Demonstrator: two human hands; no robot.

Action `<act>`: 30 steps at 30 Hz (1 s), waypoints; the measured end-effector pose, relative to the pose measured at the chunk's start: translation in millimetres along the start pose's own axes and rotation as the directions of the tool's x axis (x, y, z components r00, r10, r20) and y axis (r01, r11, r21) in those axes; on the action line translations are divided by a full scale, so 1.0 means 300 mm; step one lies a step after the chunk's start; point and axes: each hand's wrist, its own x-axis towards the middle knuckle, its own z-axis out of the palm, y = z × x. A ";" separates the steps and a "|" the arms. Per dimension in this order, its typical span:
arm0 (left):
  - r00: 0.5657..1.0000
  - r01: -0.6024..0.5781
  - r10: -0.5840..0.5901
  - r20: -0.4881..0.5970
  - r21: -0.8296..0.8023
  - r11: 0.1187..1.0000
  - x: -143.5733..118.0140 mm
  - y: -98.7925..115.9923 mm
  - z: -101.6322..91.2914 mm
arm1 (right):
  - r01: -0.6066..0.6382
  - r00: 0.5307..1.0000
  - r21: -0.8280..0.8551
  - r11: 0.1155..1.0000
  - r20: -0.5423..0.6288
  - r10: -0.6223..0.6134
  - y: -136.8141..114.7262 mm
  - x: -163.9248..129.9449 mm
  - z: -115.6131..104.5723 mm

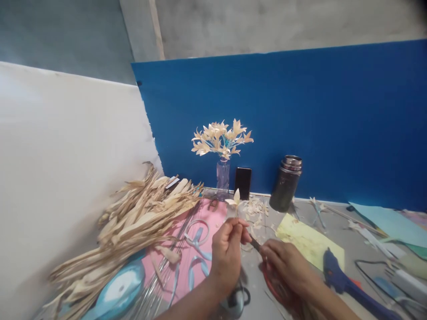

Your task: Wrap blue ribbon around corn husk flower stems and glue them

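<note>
My left hand (230,249) is closed in a pinch on the thin stem of a small cream flower (235,201), which looks made of dried husk and stands upright above the fingertips. In my right hand (283,262) is a tool that looks like pliers (274,284), with a dark metal tip and red handles. Its tip (255,242) points at the left fingertips; whether it touches the stem is hidden. Pale husk scraps (255,206) lie just behind the hands. Farther back, a clear vase (223,178) holds a bunch of similar flowers (222,138).
Dried husks (143,213) pile up at left, over pink paper (180,284) with wires and blue ribbon (195,271). A phone (243,182) and an open flask (287,182) stand at the back. Yellow paper (310,238) and a blue glue gun (347,284) lie right.
</note>
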 end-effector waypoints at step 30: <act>0.918 0.370 -0.352 0.185 -0.070 0.926 -0.030 -0.056 0.031 | -0.105 0.986 0.535 0.839 -0.052 0.157 -0.037 -0.012 -0.027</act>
